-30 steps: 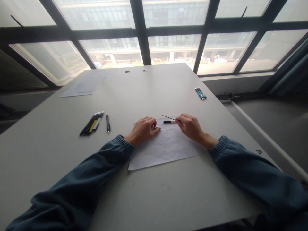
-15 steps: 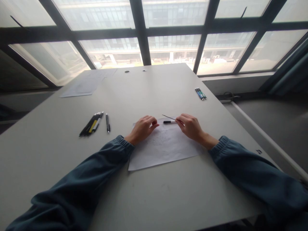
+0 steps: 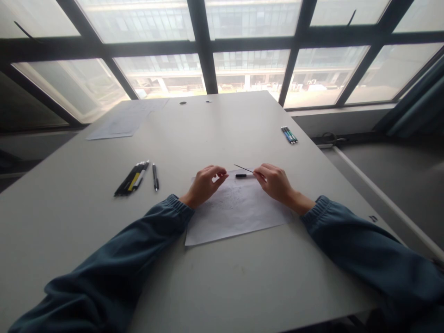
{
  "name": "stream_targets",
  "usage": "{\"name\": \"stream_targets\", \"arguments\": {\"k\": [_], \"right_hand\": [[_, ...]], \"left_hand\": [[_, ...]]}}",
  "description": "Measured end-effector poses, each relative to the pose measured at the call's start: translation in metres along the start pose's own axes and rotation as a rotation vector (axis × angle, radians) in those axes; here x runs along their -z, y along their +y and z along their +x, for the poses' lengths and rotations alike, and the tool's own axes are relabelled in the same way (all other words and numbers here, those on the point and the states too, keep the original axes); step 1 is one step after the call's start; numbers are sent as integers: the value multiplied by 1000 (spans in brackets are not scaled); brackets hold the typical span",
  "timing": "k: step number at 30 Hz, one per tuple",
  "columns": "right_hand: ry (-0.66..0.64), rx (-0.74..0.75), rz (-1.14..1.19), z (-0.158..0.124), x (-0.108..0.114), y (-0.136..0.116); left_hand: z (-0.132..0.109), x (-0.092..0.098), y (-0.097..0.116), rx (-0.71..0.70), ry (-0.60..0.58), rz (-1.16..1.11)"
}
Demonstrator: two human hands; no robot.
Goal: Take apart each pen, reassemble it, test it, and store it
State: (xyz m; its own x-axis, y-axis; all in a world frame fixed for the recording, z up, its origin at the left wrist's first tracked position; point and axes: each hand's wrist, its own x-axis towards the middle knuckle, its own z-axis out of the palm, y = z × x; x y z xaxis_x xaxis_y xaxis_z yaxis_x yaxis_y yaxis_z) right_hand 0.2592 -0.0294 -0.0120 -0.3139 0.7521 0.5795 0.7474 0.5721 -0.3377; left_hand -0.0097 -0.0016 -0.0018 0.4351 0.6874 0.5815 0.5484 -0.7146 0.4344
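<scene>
My right hand (image 3: 272, 181) is closed in a pinch on a thin dark pen refill (image 3: 243, 168), which points up and left from the fingertips. Across from it, my left hand (image 3: 207, 184) has thumb and forefinger brought together; anything between them is too small to make out. A pen barrel with a black grip (image 3: 240, 175) lies at the far side of a white sheet of paper (image 3: 236, 222), its right end hidden by my right fingers. Both hands are over this paper, which has faint dark marks on it.
Left of the paper lie a single black pen (image 3: 155, 177) and a row of several pens (image 3: 132, 179), one yellow. More pens (image 3: 289, 134) rest near the table's right edge. Papers (image 3: 116, 124) lie at the far left. A small dark item (image 3: 373, 218) is at the right edge.
My left hand has shifted slightly, with its thumb and forefinger raised a little off the paper. The right hand and the refill have hardly moved.
</scene>
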Motion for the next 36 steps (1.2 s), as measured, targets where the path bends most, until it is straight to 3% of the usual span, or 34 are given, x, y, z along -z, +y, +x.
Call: {"name": "stream_targets", "arguments": {"k": [14, 36], "right_hand": [[-1, 28, 36, 0, 0, -1], [-44, 169, 77, -1, 0, 0]], "left_hand": [[0, -1, 3, 56, 162, -86], [-2, -3, 3, 96, 74, -120]]}}
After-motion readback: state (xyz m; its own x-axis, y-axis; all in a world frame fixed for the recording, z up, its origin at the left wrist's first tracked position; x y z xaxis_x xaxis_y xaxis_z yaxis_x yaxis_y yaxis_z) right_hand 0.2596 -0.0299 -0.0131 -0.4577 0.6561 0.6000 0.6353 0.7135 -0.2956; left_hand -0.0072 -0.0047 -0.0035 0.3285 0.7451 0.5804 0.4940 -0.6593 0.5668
